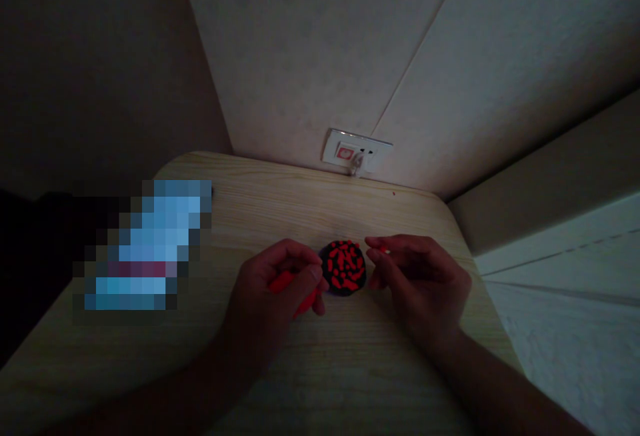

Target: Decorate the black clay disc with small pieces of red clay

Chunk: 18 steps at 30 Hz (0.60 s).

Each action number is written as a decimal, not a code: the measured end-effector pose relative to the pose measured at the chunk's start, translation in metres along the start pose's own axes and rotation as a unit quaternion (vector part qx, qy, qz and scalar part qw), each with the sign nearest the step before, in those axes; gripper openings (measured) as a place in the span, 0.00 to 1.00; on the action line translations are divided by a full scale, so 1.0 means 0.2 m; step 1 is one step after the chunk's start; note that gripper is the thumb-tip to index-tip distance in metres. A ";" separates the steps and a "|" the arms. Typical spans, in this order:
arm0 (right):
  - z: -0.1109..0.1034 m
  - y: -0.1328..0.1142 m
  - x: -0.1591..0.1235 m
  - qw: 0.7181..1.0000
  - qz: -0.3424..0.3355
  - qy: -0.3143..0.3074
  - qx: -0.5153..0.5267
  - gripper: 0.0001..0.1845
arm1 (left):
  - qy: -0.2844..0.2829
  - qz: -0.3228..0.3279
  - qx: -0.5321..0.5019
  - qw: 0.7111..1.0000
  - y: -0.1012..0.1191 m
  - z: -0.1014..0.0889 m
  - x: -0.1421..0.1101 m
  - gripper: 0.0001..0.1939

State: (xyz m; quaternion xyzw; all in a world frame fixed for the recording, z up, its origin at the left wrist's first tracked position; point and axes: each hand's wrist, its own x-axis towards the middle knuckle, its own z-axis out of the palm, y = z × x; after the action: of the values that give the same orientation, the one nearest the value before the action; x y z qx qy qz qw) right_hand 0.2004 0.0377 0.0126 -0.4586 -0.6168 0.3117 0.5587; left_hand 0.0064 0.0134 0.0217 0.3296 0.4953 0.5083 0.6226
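Observation:
A round black disc (344, 268) lies on the wooden tabletop between my hands, its upper face dotted with several small irregular red bits. My left hand (280, 286), just left of the disc, curls around a lump of red modelling clay (281, 281). Its thumb and forefinger meet close to the disc's left edge. To the right of the disc, my right hand (420, 279) pinches a small red piece of clay (383, 249) between thumb and fingertips, apart from the disc.
A pixelated bluish rectangular object (155, 243) is at the left of the wooden table (280, 196). Behind the table, a wall socket (357, 151) holds a clear plug. A tiny red speck (393, 193) lies near the back edge. Pale fabric (570, 329) is at the right.

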 end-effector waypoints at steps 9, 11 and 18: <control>0.00 -0.01 0.00 1.000 0.007 -0.005 -0.009 0.09 | -0.010 0.001 -0.015 1.000 -0.01 0.00 0.01 0.04; 0.01 -0.01 0.00 1.000 0.012 -0.009 0.001 0.08 | -0.008 -0.001 -0.012 1.000 0.00 0.00 0.01 0.04; -0.01 -0.01 0.01 1.000 -0.005 -0.022 0.021 0.07 | -0.007 0.000 -0.012 1.000 0.00 0.00 0.00 0.04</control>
State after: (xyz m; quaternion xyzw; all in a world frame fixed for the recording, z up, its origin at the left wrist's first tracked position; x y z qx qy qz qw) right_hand 0.2019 0.0377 0.0155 -0.4365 -0.6245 0.3318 0.5563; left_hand 0.0056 0.0140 0.0214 0.3261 0.4846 0.5120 0.6299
